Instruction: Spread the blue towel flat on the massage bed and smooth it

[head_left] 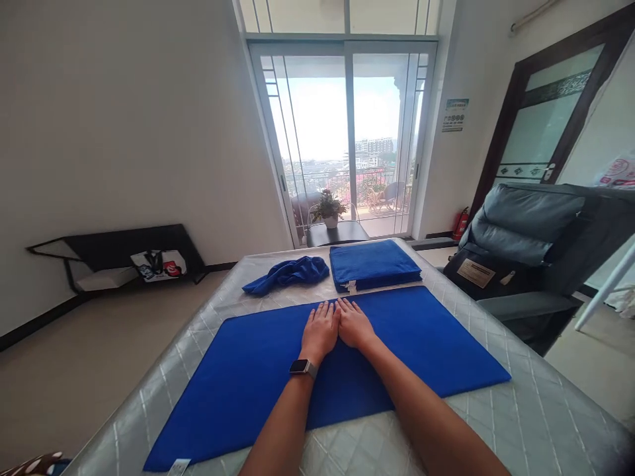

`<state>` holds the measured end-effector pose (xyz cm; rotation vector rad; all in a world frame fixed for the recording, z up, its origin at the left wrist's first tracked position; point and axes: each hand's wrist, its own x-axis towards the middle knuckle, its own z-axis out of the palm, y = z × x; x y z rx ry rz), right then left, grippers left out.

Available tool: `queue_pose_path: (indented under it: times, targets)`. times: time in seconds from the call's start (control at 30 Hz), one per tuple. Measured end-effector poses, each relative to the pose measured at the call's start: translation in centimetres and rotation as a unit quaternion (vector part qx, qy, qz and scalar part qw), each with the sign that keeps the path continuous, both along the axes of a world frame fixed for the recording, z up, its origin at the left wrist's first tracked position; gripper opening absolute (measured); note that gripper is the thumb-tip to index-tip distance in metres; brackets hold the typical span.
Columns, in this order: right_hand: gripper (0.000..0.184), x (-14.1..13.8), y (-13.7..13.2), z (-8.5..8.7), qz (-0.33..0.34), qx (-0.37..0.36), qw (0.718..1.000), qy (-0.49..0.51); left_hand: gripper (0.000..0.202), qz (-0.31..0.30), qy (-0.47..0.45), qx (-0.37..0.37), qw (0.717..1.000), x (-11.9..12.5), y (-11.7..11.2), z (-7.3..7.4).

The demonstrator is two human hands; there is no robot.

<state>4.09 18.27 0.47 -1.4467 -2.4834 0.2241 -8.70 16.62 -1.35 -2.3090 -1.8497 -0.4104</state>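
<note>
A blue towel [248,377] lies spread out across the mattress, with a white label at its near left corner. My left hand [321,327], with a watch [302,367] on its wrist, rests flat on the towel near its far edge. Right beside it, my right hand [354,322] also lies palm down on the cloth, fingers stretched forward. The two hands touch or almost touch at the thumbs. Beyond them sits a stack of folded blue towels [374,262] with a small white tag. Left of the stack is a crumpled blue cloth [290,272].
The mattress [536,403] has a shiny, plastic-like quilted cover. A dark recliner [526,231] stands close on the right. Behind the mattress are a chair with a potted plant [329,208] and a sliding glass door. A black rack [133,248] is by the left wall.
</note>
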Motion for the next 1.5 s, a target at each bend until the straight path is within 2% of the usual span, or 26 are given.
queue_pose_path:
  times: [0.13,0.27,0.4,0.5,0.67,0.77,0.83,0.9,1.1,1.2,1.3,1.4,1.5]
  targets:
    - [0.061,0.3,0.4,-0.7,0.001,-0.010,1.000,0.000,0.056,-0.003,0.018,-0.006,1.000,-0.4,0.1,-0.3]
    - [0.061,0.9,0.7,-0.7,-0.007,-0.015,1.000,0.001,0.064,0.009,0.000,-0.053,0.999,-0.5,0.4,-0.2]
    - [0.064,4.1,1.6,-0.7,-0.047,-0.023,0.999,-0.016,0.071,-0.004,-0.003,-0.090,0.996,-2.9,0.4,-0.1]
    - [0.065,8.6,2.4,-0.9,-0.092,-0.025,0.994,-0.052,0.072,0.029,-0.005,-0.106,0.994,-7.2,0.0,-0.2]
    - [0.067,17.1,4.1,-1.4,-0.173,-0.029,0.979,-0.100,0.075,0.129,-0.012,-0.121,0.984,-17.7,-1.3,-0.8]
    - [0.068,20.9,5.0,-1.8,-0.214,-0.031,0.970,-0.115,0.077,0.193,-0.029,-0.119,0.973,-23.4,-2.2,-1.6]
    - [0.067,22.5,5.5,-2.2,-0.234,-0.031,0.965,-0.113,0.077,0.231,-0.038,-0.108,0.966,-26.0,-2.7,-2.0]
    - [0.067,23.3,5.9,-2.5,-0.245,-0.027,0.964,-0.104,0.077,0.256,-0.040,-0.097,0.961,-27.4,-2.9,-2.4]
    - [0.067,23.4,6.3,-2.9,-0.254,-0.028,0.961,-0.102,0.079,0.273,-0.038,-0.101,0.956,-27.1,-3.0,-2.0]
    - [0.068,23.2,6.2,-2.7,-0.261,-0.033,0.959,-0.105,0.077,0.279,-0.027,-0.109,0.954,-26.3,-3.3,-1.1]
    - [0.068,23.2,6.0,-2.4,-0.270,-0.036,0.956,-0.107,0.075,0.270,-0.011,-0.087,0.959,-25.2,-3.4,0.2]
    - [0.067,22.7,5.8,-1.6,-0.280,-0.021,0.953,-0.111,0.070,0.229,-0.006,-0.051,0.972,-23.3,-2.8,2.1]
    - [0.064,20.4,4.8,-0.3,-0.258,0.038,0.959,-0.108,0.063,0.150,0.000,-0.017,0.989,-19.5,-2.2,3.8]
